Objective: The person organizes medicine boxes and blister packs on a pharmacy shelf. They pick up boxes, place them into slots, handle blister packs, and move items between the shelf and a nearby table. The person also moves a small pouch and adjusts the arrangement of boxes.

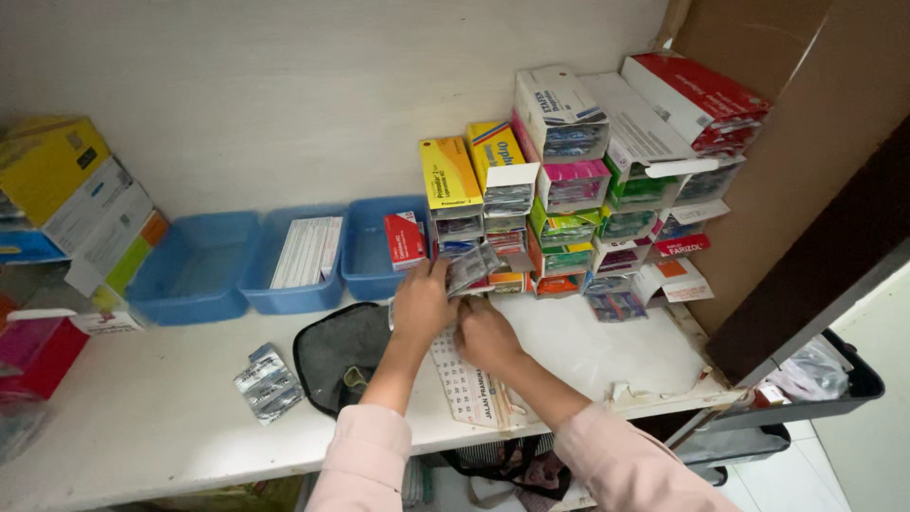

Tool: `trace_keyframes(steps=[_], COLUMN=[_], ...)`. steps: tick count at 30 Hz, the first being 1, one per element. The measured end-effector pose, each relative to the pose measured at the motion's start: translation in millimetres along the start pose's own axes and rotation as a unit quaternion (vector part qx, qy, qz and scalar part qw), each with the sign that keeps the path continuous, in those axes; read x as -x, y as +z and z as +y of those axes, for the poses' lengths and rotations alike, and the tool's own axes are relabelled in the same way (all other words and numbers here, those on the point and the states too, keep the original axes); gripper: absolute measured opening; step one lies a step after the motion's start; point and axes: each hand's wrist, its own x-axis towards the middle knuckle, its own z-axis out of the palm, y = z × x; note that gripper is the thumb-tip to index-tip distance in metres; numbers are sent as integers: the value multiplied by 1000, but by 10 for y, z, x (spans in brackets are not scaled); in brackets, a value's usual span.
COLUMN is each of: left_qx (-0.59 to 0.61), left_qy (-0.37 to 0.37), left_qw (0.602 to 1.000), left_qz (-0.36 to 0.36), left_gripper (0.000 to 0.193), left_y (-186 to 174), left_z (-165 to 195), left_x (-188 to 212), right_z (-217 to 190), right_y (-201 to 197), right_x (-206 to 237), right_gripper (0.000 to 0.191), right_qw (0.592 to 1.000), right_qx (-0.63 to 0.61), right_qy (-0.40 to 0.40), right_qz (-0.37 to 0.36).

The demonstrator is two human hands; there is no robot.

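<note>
Holding silver blister strips point(472, 268), left hand point(422, 305), beside stacked coloured boxes point(578, 180).

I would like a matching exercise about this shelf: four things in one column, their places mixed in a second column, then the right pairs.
Things:
1. blister strips
2. red box
3. white box
4. black pouch

Places:
A. in the middle blue tray
B. loose on the shelf, left of the pouch
C. in the right blue tray
D. on the shelf, under the left hand

Pairs: 1-B, 2-C, 3-A, 4-D
</note>
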Motion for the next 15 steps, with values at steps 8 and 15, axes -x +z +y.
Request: trace_keyframes(steps=[8,15], left_qx=[200,608], left_qy=[-119,-434], left_qw=[973,665], left_qz=[6,-22], left_gripper=[36,37], left_y=[10,-146], left_z=[-172,-299], left_x=[201,762], right_z=[-26,58], right_y=[88,137], right_x=[-73,437], right_gripper=[40,49], right_qw=[992,762], right_qx=[32,-563], right_qy=[111,295], right_qz=[-45,-125])
